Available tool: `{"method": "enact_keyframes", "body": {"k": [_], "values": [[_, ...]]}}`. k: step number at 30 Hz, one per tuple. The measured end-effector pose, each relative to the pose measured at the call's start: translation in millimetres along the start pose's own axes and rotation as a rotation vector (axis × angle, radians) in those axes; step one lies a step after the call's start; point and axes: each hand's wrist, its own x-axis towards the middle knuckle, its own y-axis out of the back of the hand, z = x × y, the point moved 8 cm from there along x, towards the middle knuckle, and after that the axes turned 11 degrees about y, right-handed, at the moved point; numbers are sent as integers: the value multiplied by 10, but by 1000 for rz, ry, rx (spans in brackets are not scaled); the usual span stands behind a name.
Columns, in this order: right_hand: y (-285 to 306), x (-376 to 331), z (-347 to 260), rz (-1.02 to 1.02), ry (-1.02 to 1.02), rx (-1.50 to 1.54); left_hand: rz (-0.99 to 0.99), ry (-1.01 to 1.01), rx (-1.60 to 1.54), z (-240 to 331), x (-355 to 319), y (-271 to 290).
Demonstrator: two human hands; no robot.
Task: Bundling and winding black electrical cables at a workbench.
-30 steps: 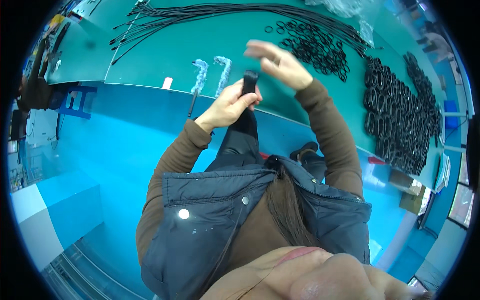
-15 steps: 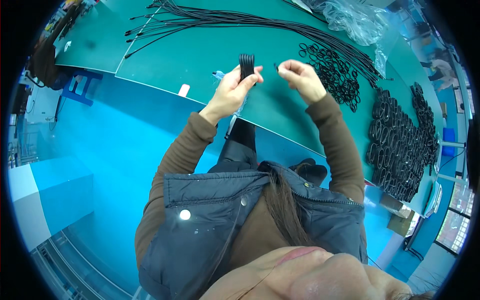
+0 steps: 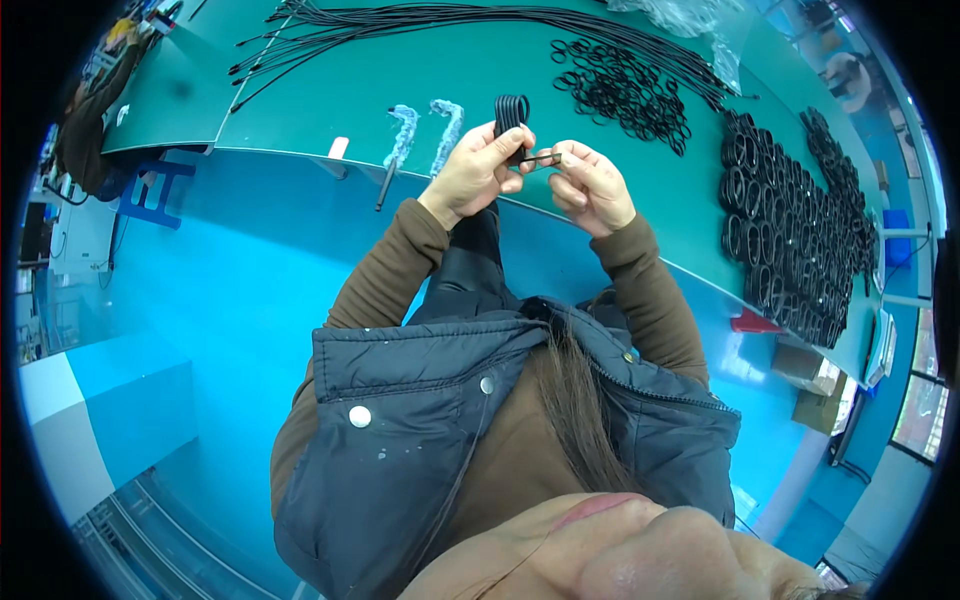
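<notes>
My left hand [image 3: 476,170] is closed round a black cable [image 3: 511,112] folded into a tight coil, whose rounded end sticks up above the fingers. Close on its right, my right hand [image 3: 592,188] pinches a small black band [image 3: 543,158] between thumb and forefinger. The band is pulled out straight between the coil and those fingertips; whether it goes round the coil is hidden by the left fingers. Beyond the right hand lies a loose pile of black rings [image 3: 622,88] on the green table [image 3: 330,108].
Long black cables [image 3: 440,14] stretch across the far side. Many finished-looking black coils [image 3: 780,215] stand packed at the right. Two fuzzy blue-wrapped rods [image 3: 400,140] lie by the near edge, left of my hands. Clear plastic film [image 3: 690,18] is at the back; a blue stool [image 3: 160,195] stands left.
My right hand has come down and left to the coil, so the small band now bridges the two. The coil has shifted slightly right. The view has moved, showing the blue-wrapped rods.
</notes>
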Motion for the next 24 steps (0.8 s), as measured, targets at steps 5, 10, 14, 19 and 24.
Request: {"method": "enact_keyframes", "body": {"k": [5, 10, 14, 19, 24], "values": [[-245, -527, 76, -317, -95, -132, -38, 86, 42, -166, -17, -250], [81, -865, 101, -158, -170, -361, -9, 118, 101, -326, -56, -339], [445, -1136, 119, 355, 221, 114, 172, 66, 253, -408, -222, -269], [668, -1783, 1342, 411, -25, -267, 201, 215, 416, -737, -498, -383], [870, -1904, 1516, 562, -47, 127, -300, 104, 996, -897, -608, -1097]]}}
